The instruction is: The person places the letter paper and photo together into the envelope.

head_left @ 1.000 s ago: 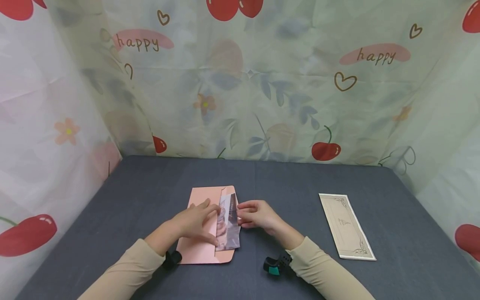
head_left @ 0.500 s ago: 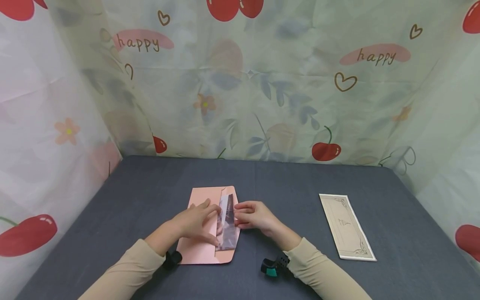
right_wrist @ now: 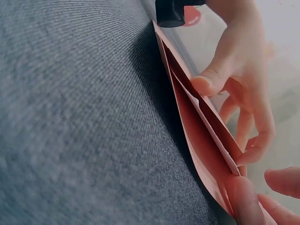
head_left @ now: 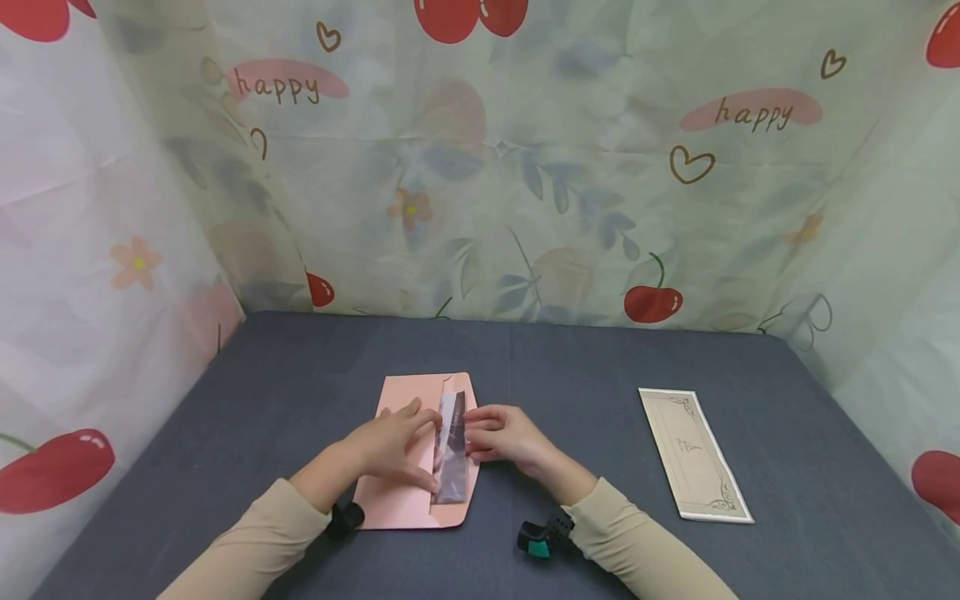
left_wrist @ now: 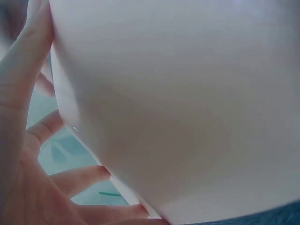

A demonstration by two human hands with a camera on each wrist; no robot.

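Envelope (head_left: 390, 507), pink, lying on the dark table (head_left: 585, 358), its pocket gaping toward the right. Left hand (head_left: 392, 443), over the envelope: fingers spread well apart, thumb and fingertips touching the lip of the pocket. Photo (head_left: 452, 479), partly inside the pocket, a narrow strip showing between the two hands. Right hand (head_left: 513, 437): fingers lightly bent, thumb and index finger apart, fingertips against the photo's outer edge. Wrist device (head_left: 534, 537), black and green, just beside the right cuff. Card (head_left: 696, 458), cream, ornate corners, lying slantwise, well apart from both hands.
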